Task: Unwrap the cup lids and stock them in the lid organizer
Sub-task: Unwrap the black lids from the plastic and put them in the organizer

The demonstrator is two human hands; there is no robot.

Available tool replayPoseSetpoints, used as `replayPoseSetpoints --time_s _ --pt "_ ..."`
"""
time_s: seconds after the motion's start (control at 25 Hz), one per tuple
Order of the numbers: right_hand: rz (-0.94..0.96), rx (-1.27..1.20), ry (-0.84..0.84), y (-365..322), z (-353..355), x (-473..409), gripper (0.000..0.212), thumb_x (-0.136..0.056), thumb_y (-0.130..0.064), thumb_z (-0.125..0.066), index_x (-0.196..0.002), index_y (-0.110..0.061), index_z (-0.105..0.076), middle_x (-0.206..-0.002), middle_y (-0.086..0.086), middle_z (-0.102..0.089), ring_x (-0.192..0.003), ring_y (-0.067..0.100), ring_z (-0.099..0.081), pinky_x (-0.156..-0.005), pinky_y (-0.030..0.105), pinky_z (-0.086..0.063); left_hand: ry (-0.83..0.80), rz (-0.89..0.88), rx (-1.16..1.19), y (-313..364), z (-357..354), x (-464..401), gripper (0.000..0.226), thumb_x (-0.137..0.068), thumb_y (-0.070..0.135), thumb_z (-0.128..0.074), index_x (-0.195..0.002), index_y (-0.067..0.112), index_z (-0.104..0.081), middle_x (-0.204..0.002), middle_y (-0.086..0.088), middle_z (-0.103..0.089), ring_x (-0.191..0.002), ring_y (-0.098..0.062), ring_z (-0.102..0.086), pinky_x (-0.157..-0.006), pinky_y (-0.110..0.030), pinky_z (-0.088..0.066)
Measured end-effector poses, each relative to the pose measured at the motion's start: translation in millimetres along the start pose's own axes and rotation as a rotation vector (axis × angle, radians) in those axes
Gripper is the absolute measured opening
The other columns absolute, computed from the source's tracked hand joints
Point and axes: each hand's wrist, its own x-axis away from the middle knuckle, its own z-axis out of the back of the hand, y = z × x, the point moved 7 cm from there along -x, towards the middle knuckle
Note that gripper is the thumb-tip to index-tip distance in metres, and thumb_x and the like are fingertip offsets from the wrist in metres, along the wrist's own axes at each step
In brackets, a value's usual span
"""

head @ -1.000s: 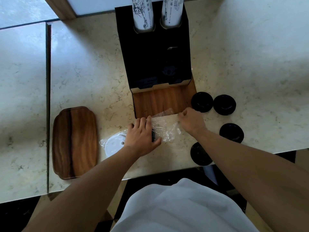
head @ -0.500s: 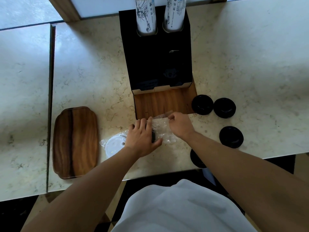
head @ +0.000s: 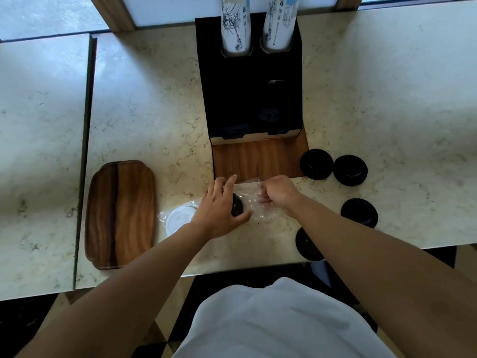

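So both hands are down on the marble surface [head: 144,104], right in front of the lid organizer [head: 251,99], that black box with a wood-grain front panel and two stacks of printed cups [head: 236,24] poking out the top. The left hand [head: 219,210] lies flat with fingers spread, pressing down on a black lid [head: 237,206] that's still inside the clear plastic wrap [head: 251,202]. The right hand [head: 280,193] has its fingers curled and pinched on the wrap's upper edge, just beside the organizer's front. A white lid [head: 178,220], also under plastic, peeks out to the left of the left wrist. Four loose black lids sit on the right: two touching side by side [head: 316,164] next to the organizer, one [head: 360,211] a bit nearer, and one [head: 307,244] at the surface's front edge, partly hidden by the right forearm. A wooden tray [head: 121,213] rests off to the left, well apart from everything.
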Motion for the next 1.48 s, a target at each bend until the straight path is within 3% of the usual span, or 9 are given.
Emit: replayPoseSetpoints --time_s 0.16,0.28,0.48,0.64,0.88,1.08,1.2,1.36,1.48 --pt "-0.089 -0.275 -0.105 3.6 -2.2 5.8 0.027 -0.105 -0.003 -0.04 -0.11 0.002 -0.066 -0.1 0.018 -0.07 -0.09 0.032 -0.077 -0.069 0.037 -0.065 0.008 0.007 -0.014 -5.3 7.1 4.6 0.104 -0.08 0.079 -0.053 -0.157 0.018 -0.019 -0.149 -0.011 -0.037 -0.136 -0.031 -0.036 -0.114 -0.048 -0.034" --pt "-0.107 -0.32 -0.205 5.2 -4.0 6.8 0.027 -0.103 0.008 -0.039 -0.109 0.006 -0.065 -0.113 0.025 -0.068 -0.096 0.033 -0.076 -0.069 0.034 -0.064 0.033 0.021 -0.095 -15.9 11.9 13.2 0.107 -0.078 0.081 -0.051 -0.156 0.014 -0.022 -0.147 -0.01 -0.042 -0.133 -0.03 -0.04 -0.113 -0.047 -0.034" --pt "-0.119 -0.344 -0.289 10.1 -7.9 0.4 0.017 -0.092 0.015 -0.058 -0.106 0.009 -0.068 -0.116 0.027 -0.07 -0.098 0.032 -0.076 -0.08 0.033 -0.064 0.011 0.1 -0.234 -45.3 8.8 34.0 0.123 -0.068 0.092 -0.045 -0.157 0.011 -0.021 -0.143 -0.011 -0.045 -0.134 -0.031 -0.04 -0.117 -0.051 -0.027" --pt "-0.128 -0.3 -0.369 11.8 -18.3 -2.4 0.027 -0.09 0.009 -0.066 -0.117 0.008 -0.067 -0.116 0.026 -0.072 -0.1 0.029 -0.076 -0.072 0.028 -0.065 -0.034 0.125 -0.32 -61.6 2.4 45.0 0.126 -0.065 0.097 -0.04 -0.157 0.012 -0.02 -0.144 -0.012 -0.046 -0.134 -0.032 -0.041 -0.116 -0.052 -0.03" --pt "-0.048 -0.088 -0.358 7.0 -25.8 3.4 0.027 -0.089 0.002 -0.07 -0.116 0.002 -0.071 -0.106 0.02 -0.075 -0.064 0.01 -0.075 -0.049 0.015 -0.054 0.03 0.087 -0.312 -59.7 1.3 43.9 0.109 -0.065 0.094 -0.043 -0.144 0.019 -0.039 -0.127 -0.009 -0.053 -0.117 -0.03 -0.05 -0.102 -0.048 -0.039" --pt "0.043 0.034 -0.359 0.6 -30.3 4.3 0.032 -0.08 -0.007 -0.08 -0.11 0.003 -0.074 -0.101 0.021 -0.076 -0.067 0.014 -0.072 -0.059 0.022 -0.056 0.035 0.086 -0.35 -60.8 -1.4 43.6 0.104 -0.065 0.094 -0.04 -0.142 0.023 -0.042 -0.127 -0.01 -0.055 -0.116 -0.033 -0.05 -0.1 -0.049 -0.04" --pt "0.088 0.142 -0.346 -1.9 -33.7 6.0 0.036 -0.078 -0.01 -0.084 -0.111 0.001 -0.075 -0.105 0.021 -0.076 -0.083 0.024 -0.071 -0.079 0.034 -0.06 0.028 0.094 -0.358 -61.6 -1.2 43.3 0.106 -0.065 0.095 -0.036 -0.143 0.023 -0.041 -0.129 -0.011 -0.055 -0.117 -0.033 -0.05 -0.1 -0.049 -0.041" --pt "0.112 0.165 -0.39 -8.2 -39.5 15.0 0.036 -0.081 -0.016 -0.082 -0.112 0.001 -0.074 -0.106 0.019 -0.076 -0.079 0.019 -0.069 -0.07 0.029 -0.057 0.044 0.085 -0.357 -59.6 0.5 44.3 0.106 -0.065 0.093 -0.041 -0.142 0.021 -0.041 -0.126 -0.01 -0.055 -0.115 -0.032 -0.051 -0.099 -0.048 -0.04" --pt "0.108 0.174 -0.426 -10.5 -46.2 21.2 0.035 -0.084 -0.014 -0.081 -0.114 0.001 -0.074 -0.108 0.02 -0.074 -0.081 0.021 -0.064 -0.08 0.035 -0.056 0.047 0.087 -0.349 -59.1 1.7 44.8 0.107 -0.064 0.092 -0.045 -0.141 0.017 -0.043 -0.126 -0.011 -0.055 -0.115 -0.033 -0.051 -0.099 -0.049 -0.041"
